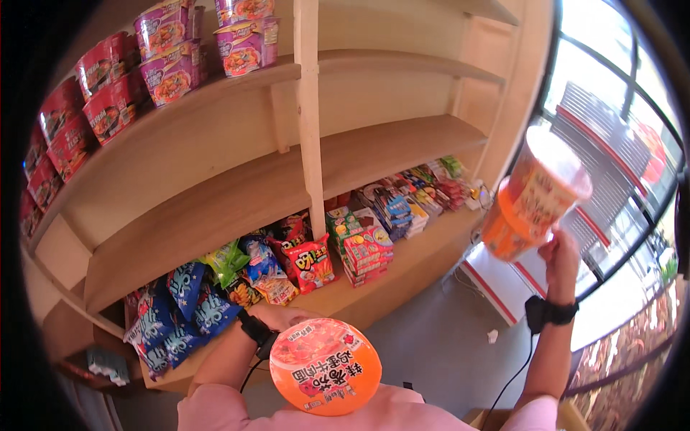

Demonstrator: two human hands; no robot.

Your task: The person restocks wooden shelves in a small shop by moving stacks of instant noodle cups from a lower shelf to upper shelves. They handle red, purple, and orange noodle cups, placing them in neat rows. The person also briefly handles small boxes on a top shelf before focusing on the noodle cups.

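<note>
Several wooden shelves (237,194) fill the left of the view. Red and purple noodle bowls (169,50) are stacked on the upper shelves; snack bags (194,302) and packets (366,251) are crowded on the lowest. A window (618,144) is seen at the right.

Two orange bowls are in hand. One bowl (535,194) is raised high at the right, tilted, and is gripped from below by the right hand (560,262), fingers closed on its base. A second bowl (325,366) is held close against the chest, lid up; its supporting grip is hidden. The left hand (284,316) is lowered toward the snack bags, and its finger state cannot be told.

Each bowl is judged light, thin-walled and easily dented, with a smooth film lid. Hold is best taken around the side wall under the rim, not on the lid.
</note>
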